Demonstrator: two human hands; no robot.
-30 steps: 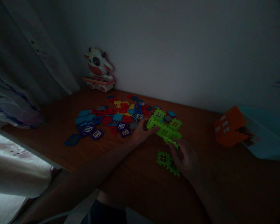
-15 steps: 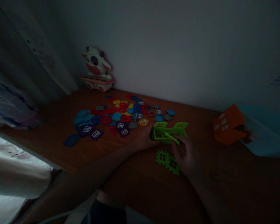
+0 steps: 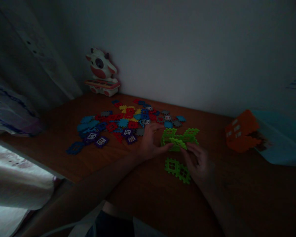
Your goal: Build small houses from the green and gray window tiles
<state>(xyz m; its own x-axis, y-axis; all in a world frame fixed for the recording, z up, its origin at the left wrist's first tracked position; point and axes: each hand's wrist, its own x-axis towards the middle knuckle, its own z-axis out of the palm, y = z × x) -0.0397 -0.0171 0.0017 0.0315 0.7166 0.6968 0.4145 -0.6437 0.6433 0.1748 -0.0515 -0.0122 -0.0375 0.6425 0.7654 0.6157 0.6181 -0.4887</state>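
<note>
A green building-block structure (image 3: pixel 191 136) made of notched square window panels stands on the table in front of me. My right hand (image 3: pixel 197 161) pinches a green panel (image 3: pixel 177 143) by its right edge at the near side of the structure. At the left side is my left hand (image 3: pixel 150 143), its thumb touching the panel's left edge and its fingers spread apart behind. Two joined green panels (image 3: pixel 177 170) lie flat just below the hands. Whether the held panel's lower edge is locked in is hidden.
A spread of colourful notched tiles (image 3: pixel 123 123) covers the table's left middle. A cow-shaped toy keyboard (image 3: pixel 102 84) stands at the back left by the wall. To the right are an orange block structure (image 3: pixel 240 131) and a pale blue translucent bin (image 3: pixel 281 138). Curtains (image 3: pixel 34 65) hang at left.
The panel in my right hand has turned from edge-on to upright along the structure's near side. My left hand has opened from the structure's left side, its thumb moving onto the panel.
</note>
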